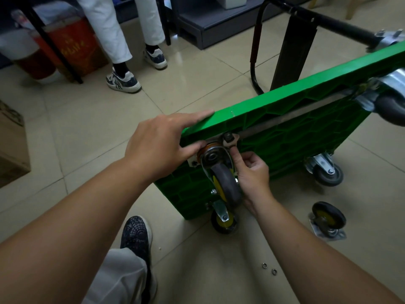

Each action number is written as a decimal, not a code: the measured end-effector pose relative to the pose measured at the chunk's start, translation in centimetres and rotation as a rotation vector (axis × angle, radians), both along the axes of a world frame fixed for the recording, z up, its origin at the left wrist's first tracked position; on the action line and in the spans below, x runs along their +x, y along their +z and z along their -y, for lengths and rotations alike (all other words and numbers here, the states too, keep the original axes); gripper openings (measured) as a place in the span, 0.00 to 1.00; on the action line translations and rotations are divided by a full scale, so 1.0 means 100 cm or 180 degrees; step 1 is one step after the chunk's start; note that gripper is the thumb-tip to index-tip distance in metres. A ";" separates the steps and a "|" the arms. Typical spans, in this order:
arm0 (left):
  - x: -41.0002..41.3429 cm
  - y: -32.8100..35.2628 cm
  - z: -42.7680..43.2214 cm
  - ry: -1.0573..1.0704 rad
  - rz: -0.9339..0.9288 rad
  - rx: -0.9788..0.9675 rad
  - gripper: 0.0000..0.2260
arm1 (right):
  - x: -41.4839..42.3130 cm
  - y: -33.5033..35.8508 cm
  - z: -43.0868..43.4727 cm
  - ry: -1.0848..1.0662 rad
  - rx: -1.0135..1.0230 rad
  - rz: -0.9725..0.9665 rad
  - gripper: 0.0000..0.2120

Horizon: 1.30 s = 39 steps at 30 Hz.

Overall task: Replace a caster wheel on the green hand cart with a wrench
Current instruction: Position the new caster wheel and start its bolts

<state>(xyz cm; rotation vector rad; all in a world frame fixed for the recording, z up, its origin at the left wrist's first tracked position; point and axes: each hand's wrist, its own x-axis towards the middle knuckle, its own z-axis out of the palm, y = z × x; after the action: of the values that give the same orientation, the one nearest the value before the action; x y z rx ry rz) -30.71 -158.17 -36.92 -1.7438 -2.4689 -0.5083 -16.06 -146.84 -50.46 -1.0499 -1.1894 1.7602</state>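
The caster wheel being worked on sits at the near upper corner of the green hand cart, which stands tipped on its long edge on the tiled floor with its ribbed underside facing the camera. At the wheel's 12 o'clock a wrench has its head fitted over a nut on the caster's mounting plate. The right hand, at the wheel's 3 o'clock, is closed: thumb and curled fingers pinch the short shank of the wrench just below its head. The left hand, at the wheel's 10 o'clock, is open, its index finger laid straight along the cart's top edge and the other fingertips touching the plate beside the swivel (whether they press hard cannot be told).

Three more casters are fixed to the cart: one at the wheel's 6 o'clock, touching the floor, one at 3 o'clock beyond the right hand, and one at 2 o'clock near the frame's edge. The black handle lies beyond the cart at 1 o'clock. A loose caster lies on the floor at 4 o'clock, apart from the cart, and two small washers lie at 5 o'clock. The wearer's dark shoe is at 7 o'clock. At 10 to 11 o'clock, well apart, stand another person's sneakers and a red box.
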 end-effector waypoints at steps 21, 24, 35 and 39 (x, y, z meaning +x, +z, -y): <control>0.001 -0.001 -0.001 0.0052 -0.0002 -0.0037 0.30 | 0.029 0.165 -0.051 0.0379 0.5306 0.3325 0.25; 0.001 -0.001 -0.001 0.0063 0.0008 -0.0036 0.30 | 0.025 0.164 -0.041 0.0317 0.5653 0.3578 0.24; 0.000 -0.001 -0.002 0.0096 0.0013 -0.0060 0.29 | 0.074 0.095 -0.048 -0.0211 0.1048 0.0198 0.18; 0.000 -0.001 -0.003 0.0087 0.0007 -0.0064 0.29 | 0.058 0.048 -0.025 -0.0149 0.0426 0.0068 0.19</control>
<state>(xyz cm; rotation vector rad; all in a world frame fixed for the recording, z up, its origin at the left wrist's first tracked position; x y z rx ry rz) -30.66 -157.88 -36.97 -1.7151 -2.5041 -0.4852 -10.29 -144.34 -45.66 -1.0115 -1.2672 1.6140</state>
